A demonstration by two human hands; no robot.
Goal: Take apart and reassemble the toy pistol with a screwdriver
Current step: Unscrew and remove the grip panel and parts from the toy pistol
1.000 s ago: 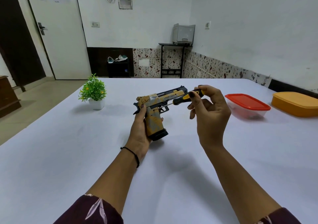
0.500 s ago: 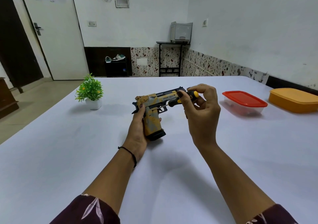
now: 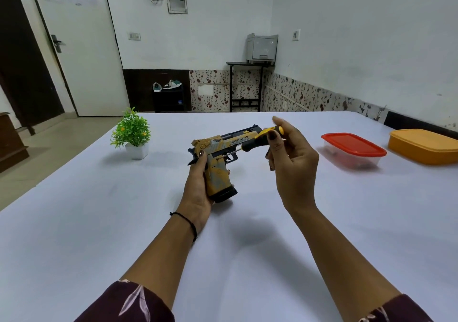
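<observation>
My left hand (image 3: 197, 193) grips the yellow and grey toy pistol (image 3: 219, 163) by its handle, holding it upright above the white table (image 3: 99, 222), barrel pointing right and away. My right hand (image 3: 291, 163) pinches the black and yellow handle of a small screwdriver (image 3: 260, 139) between thumb and fingertips. The thin metal shaft slants down to the left and its tip rests on the pistol's side, just above the trigger guard.
A small green potted plant (image 3: 132, 133) stands at the table's back left. To the right sit a clear box with a red lid (image 3: 353, 147) and an orange box (image 3: 425, 144). The table's left edge drops to the floor.
My right fingers have shifted along the screwdriver handle, as in a twist, with the tip staying on the pistol. The left hand still holds the pistol in the same place.
</observation>
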